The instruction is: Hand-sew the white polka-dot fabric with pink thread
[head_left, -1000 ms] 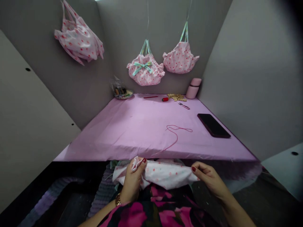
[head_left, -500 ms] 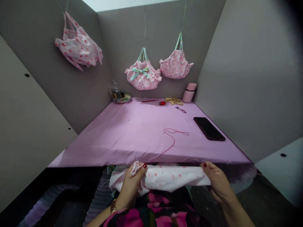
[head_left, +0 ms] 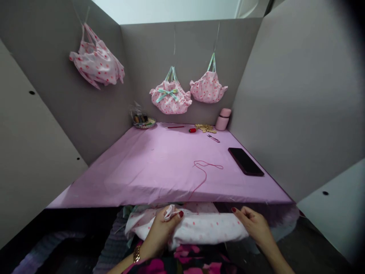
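White fabric with pink polka dots [head_left: 209,228] stretches sideways between my hands, over my lap below the table's front edge. My left hand [head_left: 164,228] is closed on it, with a gathered fold poking up by the thumb. At the fabric's other end, my right hand [head_left: 255,226] pinches the edge between thumb and fingers. A red thread [head_left: 203,177] lies looped on the pink-covered table [head_left: 137,171] and runs down over the front edge toward the fabric. More dotted cloth shows behind the stretched piece.
A phone [head_left: 245,161] lies on the table's right side. Farther back are thread snips [head_left: 213,138], a red thread spool [head_left: 192,130], a pencil [head_left: 175,127], a pink flask [head_left: 223,119] and a small basket [head_left: 146,123]. Dotted pink garments [head_left: 171,101] hang along grey partitions [head_left: 182,45].
The fabric hangs lower and fuller between my hands, and its right end has shifted slightly left with my right hand. The whole view has tilted up a little.
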Motion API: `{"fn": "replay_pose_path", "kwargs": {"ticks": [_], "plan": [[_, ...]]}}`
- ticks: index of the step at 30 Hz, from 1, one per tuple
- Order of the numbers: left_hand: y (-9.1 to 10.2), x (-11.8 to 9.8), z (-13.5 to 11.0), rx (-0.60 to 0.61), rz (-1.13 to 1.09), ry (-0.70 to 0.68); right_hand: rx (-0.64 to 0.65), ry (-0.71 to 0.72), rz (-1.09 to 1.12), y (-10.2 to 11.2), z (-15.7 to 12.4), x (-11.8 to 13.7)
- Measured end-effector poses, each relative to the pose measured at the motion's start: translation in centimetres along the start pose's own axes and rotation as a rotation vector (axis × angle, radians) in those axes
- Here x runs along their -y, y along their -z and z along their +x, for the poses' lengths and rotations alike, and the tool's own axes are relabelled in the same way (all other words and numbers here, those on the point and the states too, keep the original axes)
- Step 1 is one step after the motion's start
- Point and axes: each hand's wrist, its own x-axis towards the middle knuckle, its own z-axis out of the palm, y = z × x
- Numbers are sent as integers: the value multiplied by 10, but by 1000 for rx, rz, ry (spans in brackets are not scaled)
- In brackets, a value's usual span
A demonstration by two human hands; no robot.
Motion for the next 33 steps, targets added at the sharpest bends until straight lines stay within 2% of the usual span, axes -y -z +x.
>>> {"fn": "replay_pose_path", "kwargs": {"ticks": [3,7,13,20,24,28,30,33], "plan": [[2,1,1,-3,-3,-12,-10,-19,45,1,0,2],[5,3,2,9,-47,11,-22,-58,156,-9,-8,7],[7,-6,-1,-29,-54,57,-14,-120,254,-16,-25,16],[7,-4,1,-100,-72,84,-53,-75,327,-22,-26,18],[5,-2,1,-105,-131,62,-156,-15,405,-14,-26,28],[2,-3,-2,-41,-148,54,-195,-2,452,1,-25,42],[1,-3,-3,-23,-190,60,-184,-18,431,4,-25,41],[1,-1,-4,-11,-229,81,-161,-43,381,1,-21,26]]}}
